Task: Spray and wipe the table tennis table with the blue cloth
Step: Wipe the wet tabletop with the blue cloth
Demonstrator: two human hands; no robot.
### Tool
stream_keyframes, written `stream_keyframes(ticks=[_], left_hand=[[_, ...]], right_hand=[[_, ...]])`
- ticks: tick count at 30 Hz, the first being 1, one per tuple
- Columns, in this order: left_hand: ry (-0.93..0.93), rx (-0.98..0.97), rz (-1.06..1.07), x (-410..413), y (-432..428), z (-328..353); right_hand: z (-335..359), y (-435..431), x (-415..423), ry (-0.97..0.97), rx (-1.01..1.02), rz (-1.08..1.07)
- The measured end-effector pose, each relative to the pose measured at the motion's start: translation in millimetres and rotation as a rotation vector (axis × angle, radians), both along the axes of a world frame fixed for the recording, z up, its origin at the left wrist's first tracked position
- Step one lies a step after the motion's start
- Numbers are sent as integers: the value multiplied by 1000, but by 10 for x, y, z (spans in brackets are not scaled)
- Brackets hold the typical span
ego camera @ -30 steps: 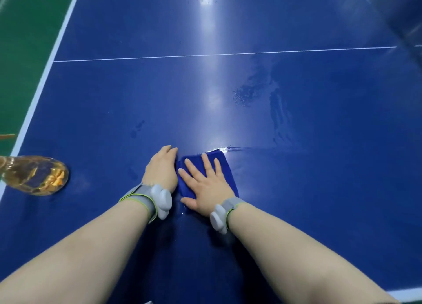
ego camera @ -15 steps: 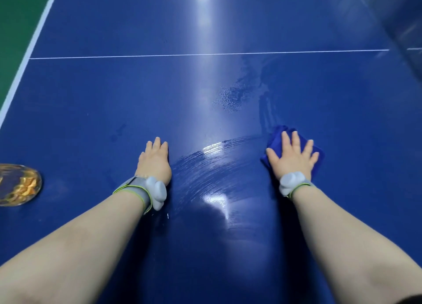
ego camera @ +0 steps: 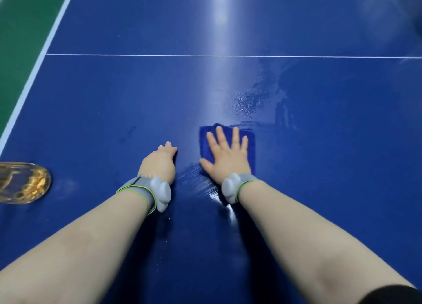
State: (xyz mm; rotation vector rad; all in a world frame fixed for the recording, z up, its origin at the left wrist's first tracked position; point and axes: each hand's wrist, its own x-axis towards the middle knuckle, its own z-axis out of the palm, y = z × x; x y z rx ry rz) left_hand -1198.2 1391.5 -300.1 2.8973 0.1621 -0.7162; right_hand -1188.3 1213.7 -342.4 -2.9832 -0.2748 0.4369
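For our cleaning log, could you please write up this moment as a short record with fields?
Surface: dark blue table tennis table, thin white line across it
Cloth: folded blue fabric cloth, flat on the table
Right: right hand presses the cloth, fingers spread straight
Left: left hand rests on bare table beside the cloth, apart from it
Bottle: clear bottle of amber liquid at far left, untouched
Wet: spray droplets beyond the cloth, not yet wiped
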Motion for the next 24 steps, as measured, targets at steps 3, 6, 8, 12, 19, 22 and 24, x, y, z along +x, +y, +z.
stream_keyframes(ticks=[3, 6, 8, 12, 19, 22, 24], left_hand=[[-75, -39, 28, 17, 59, -5], [-153, -47, 95, 70, 91, 16], [-184, -73, 116, 134, 86, 30], [-208, -49, 63, 292, 13, -5], [-138, 14, -16, 579, -149, -44], [-117, 70, -4, 659, -148, -85], [-108, 87, 8, 700, -135, -116]], right_hand=[[-13, 430, -125, 31, -12, 242], [-53, 458, -112, 24, 11, 285], [-61, 335, -38, 0, 38, 301], [-37, -60, 222, -36, 28, 130], [-63, -1224, 665, -54, -23, -451], [-89, -1298, 775, -50, -1, -563], [-105, -1212, 836, -53, 4, -591]])
